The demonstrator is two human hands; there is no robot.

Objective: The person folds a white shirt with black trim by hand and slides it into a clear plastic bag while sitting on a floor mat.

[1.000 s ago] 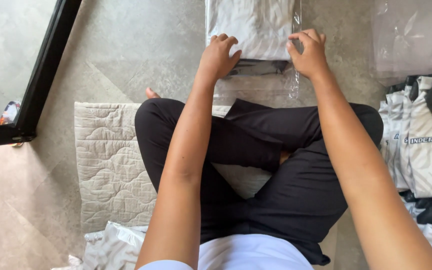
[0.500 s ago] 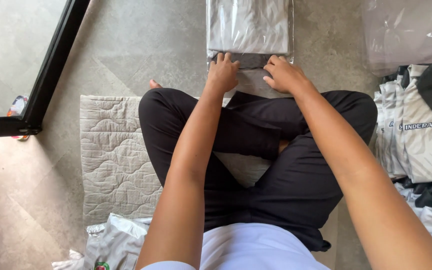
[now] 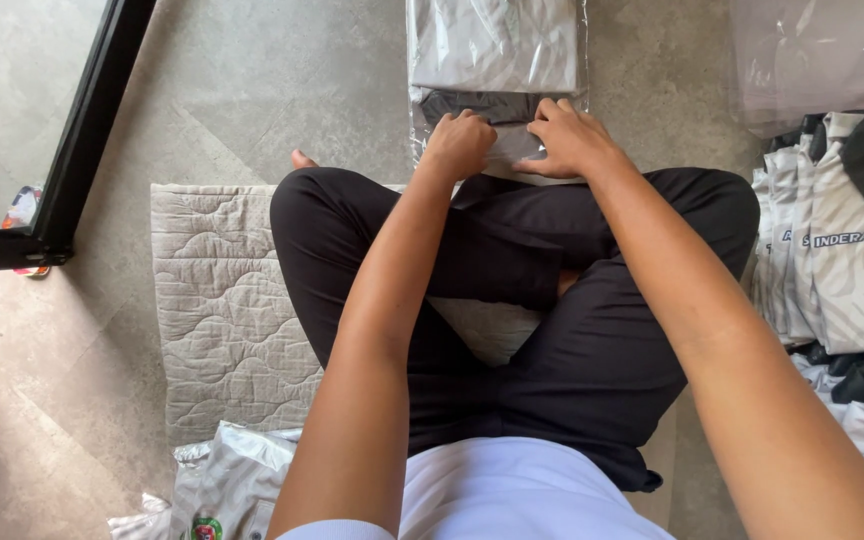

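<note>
Here, all places are given relative to the bagged shirt [image 3: 497, 60] lying on the floor [image 3: 252, 90] ahead of the seated person.

Bagged shirt: a folded grey garment in a clear plastic bag, flat on the floor just beyond the person's crossed legs; its near end shows a dark band and a loose flap of plastic.

Left hand [image 3: 459, 143]: curled into a loose fist, knuckles pressing down on the near end of the bagged shirt. It pinches nothing that I can make out; whether any plastic is caught under the fingers cannot be told.

Right hand [image 3: 567, 138]: fingers spread flat on the same near end, just beside the left hand, pressing rather than gripping.

Mat [image 3: 222, 300]: a quilted grey mat under the person, on the near side of the bagged shirt.

Shirt stack [image 3: 842, 240]: loose grey and black shirts, well to the right of the bagged shirt.

Empty bags [image 3: 812, 60]: clear plastic, to the right of the bagged shirt, beyond the stack.

Risk, slip: the plastic looks smooth on a smooth floor; uneven pressing could slide the bagged shirt away.

Risk, crease: with both hands at one end, trapped air could bulge the far end and wrinkle the fold.

Risk, tear: a hard knuckle press could probably split the thin flap.
</note>
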